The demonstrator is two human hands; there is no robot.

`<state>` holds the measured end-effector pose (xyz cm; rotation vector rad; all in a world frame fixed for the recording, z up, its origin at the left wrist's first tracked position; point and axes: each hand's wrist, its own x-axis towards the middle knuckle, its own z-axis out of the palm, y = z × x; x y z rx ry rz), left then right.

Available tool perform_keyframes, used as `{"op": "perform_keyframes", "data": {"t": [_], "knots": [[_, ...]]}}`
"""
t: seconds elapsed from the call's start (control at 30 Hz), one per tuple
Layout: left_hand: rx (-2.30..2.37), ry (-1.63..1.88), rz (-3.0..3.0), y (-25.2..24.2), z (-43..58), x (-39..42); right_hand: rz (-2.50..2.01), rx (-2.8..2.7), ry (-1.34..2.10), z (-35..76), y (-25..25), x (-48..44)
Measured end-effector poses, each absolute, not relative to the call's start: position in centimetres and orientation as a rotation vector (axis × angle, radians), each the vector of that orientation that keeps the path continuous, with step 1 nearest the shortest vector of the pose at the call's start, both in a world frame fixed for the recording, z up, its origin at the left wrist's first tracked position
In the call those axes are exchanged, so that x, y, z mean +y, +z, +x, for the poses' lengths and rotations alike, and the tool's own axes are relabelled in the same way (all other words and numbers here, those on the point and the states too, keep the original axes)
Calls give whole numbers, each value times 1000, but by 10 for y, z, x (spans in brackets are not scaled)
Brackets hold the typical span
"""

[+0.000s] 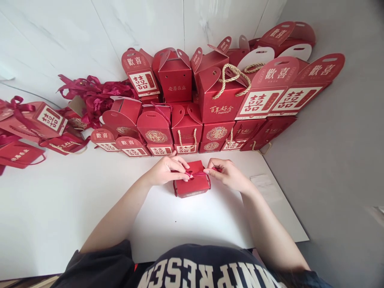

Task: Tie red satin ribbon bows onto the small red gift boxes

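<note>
A small red gift box [193, 188] sits on the white table in front of me, its top folded together. Across that top runs a dark pink ribbon [198, 173]. On the box's left side, my left hand [169, 170] pinches the ribbon close to the middle of the top. To the right, the fingers of my right hand [226, 173] are closed on the ribbon's other stretch, which looks drawn out sideways. My fingertips hide part of the ribbon, so I cannot tell whether it is knotted.
Stacked red gift boxes [219, 134], some with rope handles, stand behind against the tiled wall. A heap of dark pink ribbons [99, 98] lies back left, near ribboned boxes [33, 120]. A pale flat sheet [265, 188] lies at right, beside the grey wall [339, 160].
</note>
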<state>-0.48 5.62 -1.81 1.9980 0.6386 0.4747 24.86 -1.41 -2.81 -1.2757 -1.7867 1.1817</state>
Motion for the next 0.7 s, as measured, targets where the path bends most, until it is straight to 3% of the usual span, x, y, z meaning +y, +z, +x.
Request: {"op": "perform_keyframes", "data": {"t": [0.23,0.37,0.57,0.7], "knots": [[642,425,2076,14,-25,58,-1256,-1673,1314,257,-35,-10],[703,75,2084,39,-38,51,-1190,-1610,1391,260,-34,-9],[1015,37,1715,26,-20,39,-1198,-1647,1407,250,-30,-12],[960,13,1757,16,-18,46,-1144,-1721,1359,249,-28,-14]]}}
